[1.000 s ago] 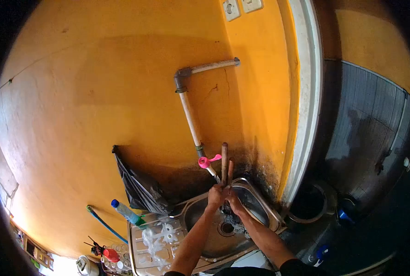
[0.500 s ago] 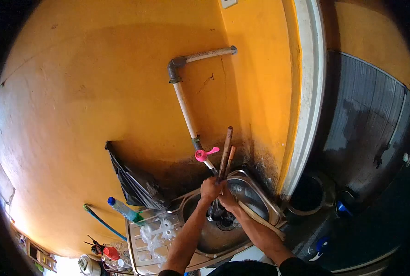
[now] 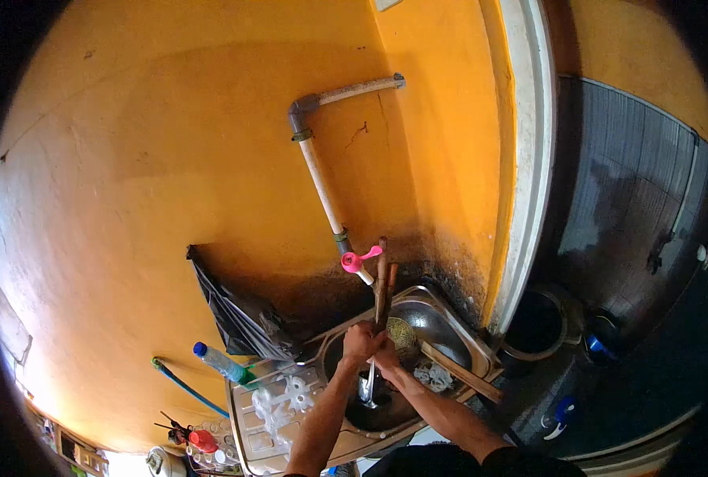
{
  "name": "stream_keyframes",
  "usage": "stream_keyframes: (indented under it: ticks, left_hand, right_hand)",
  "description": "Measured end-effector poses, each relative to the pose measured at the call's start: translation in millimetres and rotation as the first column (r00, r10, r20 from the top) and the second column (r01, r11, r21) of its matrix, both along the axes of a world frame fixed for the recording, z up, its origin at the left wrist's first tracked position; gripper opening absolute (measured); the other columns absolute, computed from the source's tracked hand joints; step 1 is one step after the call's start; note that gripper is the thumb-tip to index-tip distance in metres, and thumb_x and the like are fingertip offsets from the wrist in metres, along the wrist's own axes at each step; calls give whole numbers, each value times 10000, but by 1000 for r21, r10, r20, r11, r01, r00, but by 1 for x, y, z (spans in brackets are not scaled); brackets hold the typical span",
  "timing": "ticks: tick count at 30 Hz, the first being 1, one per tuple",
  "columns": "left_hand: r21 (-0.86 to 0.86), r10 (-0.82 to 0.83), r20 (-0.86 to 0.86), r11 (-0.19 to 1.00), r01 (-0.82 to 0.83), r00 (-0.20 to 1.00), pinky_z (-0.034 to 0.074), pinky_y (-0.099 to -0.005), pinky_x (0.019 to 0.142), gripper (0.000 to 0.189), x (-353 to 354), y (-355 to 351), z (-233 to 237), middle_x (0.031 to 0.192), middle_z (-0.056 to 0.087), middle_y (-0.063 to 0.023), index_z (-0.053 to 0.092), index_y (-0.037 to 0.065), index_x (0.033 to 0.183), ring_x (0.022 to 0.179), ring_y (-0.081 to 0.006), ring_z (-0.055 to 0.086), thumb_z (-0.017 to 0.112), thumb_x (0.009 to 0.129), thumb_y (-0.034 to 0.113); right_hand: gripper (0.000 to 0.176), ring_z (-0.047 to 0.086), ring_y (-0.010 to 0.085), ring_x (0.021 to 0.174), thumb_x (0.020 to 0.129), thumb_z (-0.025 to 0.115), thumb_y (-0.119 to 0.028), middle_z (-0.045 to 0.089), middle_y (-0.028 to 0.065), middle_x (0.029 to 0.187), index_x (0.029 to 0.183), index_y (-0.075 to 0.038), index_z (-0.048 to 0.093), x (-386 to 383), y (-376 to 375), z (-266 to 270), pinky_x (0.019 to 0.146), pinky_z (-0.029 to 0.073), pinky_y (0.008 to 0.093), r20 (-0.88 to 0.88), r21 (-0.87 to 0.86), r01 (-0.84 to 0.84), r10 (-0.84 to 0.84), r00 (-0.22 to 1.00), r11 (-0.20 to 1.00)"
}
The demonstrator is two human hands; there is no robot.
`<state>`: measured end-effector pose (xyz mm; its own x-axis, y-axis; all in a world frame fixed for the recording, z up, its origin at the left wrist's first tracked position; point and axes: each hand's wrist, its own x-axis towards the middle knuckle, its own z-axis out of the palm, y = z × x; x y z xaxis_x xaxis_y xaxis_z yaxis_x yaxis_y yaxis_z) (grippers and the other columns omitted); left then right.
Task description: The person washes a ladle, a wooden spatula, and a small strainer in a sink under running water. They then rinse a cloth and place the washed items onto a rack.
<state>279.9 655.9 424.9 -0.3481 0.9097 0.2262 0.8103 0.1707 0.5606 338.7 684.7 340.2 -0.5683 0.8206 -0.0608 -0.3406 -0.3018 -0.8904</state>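
Over the sink basin (image 3: pixel 421 413), both hands are close together on a small bundle of long wooden-handled utensils (image 3: pixel 382 298), handles pointing up toward the tap. My left hand (image 3: pixel 362 343) is wrapped around the bundle, and my right hand (image 3: pixel 386 358) is closed on it just below and to the right. Shiny metal ends (image 3: pixel 368 389) hang beneath the hands. Behind the right hand sits a round yellowish mesh strainer (image 3: pixel 401 335). A wooden handle (image 3: pixel 465 374) slants across the basin's right rim. Crumpled whitish material (image 3: pixel 435 376) lies in the basin.
A pipe with a pink-handled tap (image 3: pixel 354 261) comes down above the sink. On the drainboard (image 3: pixel 250 433) lies clear plastic (image 3: pixel 270 409), with a blue-capped bottle (image 3: pixel 223 363) at its back edge. A black plastic bag (image 3: pixel 238 310) hangs on the wall. Right of the sink stands a dark bucket (image 3: pixel 533 326).
The utensil handles have dropped lower and stand more upright. The mesh strainer and crumpled material now show in the basin, and metal ends show below the hands. The view has shifted slightly.
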Motion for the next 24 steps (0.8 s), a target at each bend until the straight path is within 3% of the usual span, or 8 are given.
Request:
stream_keyframes:
  ticks: [5, 7, 8, 11, 13, 15, 18, 24]
  left_hand:
    - [141, -39, -105, 989, 54, 994, 421, -350, 555, 313, 3, 5, -3, 685, 530, -165, 570, 16, 657, 639, -302, 533, 621, 577, 314]
    - [164, -118, -131, 977, 139, 984, 420, -354, 559, 277, 6, 5, 0, 695, 532, -166, 565, 11, 681, 647, -310, 531, 605, 604, 274]
    - [179, -204, -118, 958, 223, 972, 414, -363, 596, 266, 1, 7, -7, 740, 531, -179, 565, 13, 776, 689, -319, 524, 581, 638, 241]
    - [308, -312, 29, 907, 288, 950, 402, -349, 664, 278, 3, -5, 19, 792, 520, -189, 532, 26, 897, 779, -336, 501, 539, 681, 200]
    - [462, -222, 99, 874, 153, 970, 399, -326, 678, 254, -3, -17, 22, 803, 529, -173, 535, 13, 901, 780, -313, 510, 541, 684, 147]
    - [460, -182, 271, 887, 39, 945, 399, -295, 676, 226, -4, -39, 30, 800, 540, -142, 547, 7, 887, 773, -249, 523, 544, 692, 122]
    - [510, -116, 445, 848, -145, 888, 394, -234, 639, 181, -13, -64, 7, 764, 549, -76, 554, -21, 840, 717, -118, 507, 529, 726, 117]
    - [370, -83, 737, 880, -298, 671, 379, -199, 593, 155, -11, -118, -47, 698, 536, 1, 556, -23, 799, 641, -61, 463, 514, 744, 115]
  right_hand:
    - [130, 391, 95, 394, 659, 534, -65, 388, -18, 497, 642, -95, 408, 2, 5, -7, 335, 298, 244, -32, 26, 98, -97, 995, 995]
    - [118, 385, 107, 358, 678, 500, -58, 388, -8, 473, 629, -106, 405, 8, 12, -4, 310, 311, 245, -198, -265, -28, -26, 980, 964]
    - [94, 390, 110, 352, 715, 449, -93, 399, 3, 474, 631, -111, 409, 5, 17, -8, 300, 324, 242, -184, -173, 53, -85, 979, 984]
    - [105, 364, 99, 344, 740, 413, -145, 375, 1, 456, 650, -92, 417, 13, 27, 23, 296, 300, 216, -206, -289, 58, -122, 971, 955]
    - [74, 373, 107, 354, 670, 478, -55, 378, 6, 458, 646, -79, 413, 13, 41, 39, 309, 315, 228, -195, -102, 87, -106, 975, 991]
    - [102, 390, 94, 383, 672, 525, -73, 394, -1, 480, 688, -74, 424, 18, 36, 69, 342, 320, 210, -241, -67, 236, -246, 939, 969]
    - [131, 360, 71, 382, 672, 542, -75, 375, -22, 490, 696, -84, 414, 13, 38, 79, 341, 299, 203, -201, -65, 186, -196, 960, 980]
    - [170, 294, 52, 361, 671, 562, -114, 332, -51, 476, 659, -122, 393, 16, 61, 107, 325, 224, 198, -286, 138, 401, -351, 892, 906]
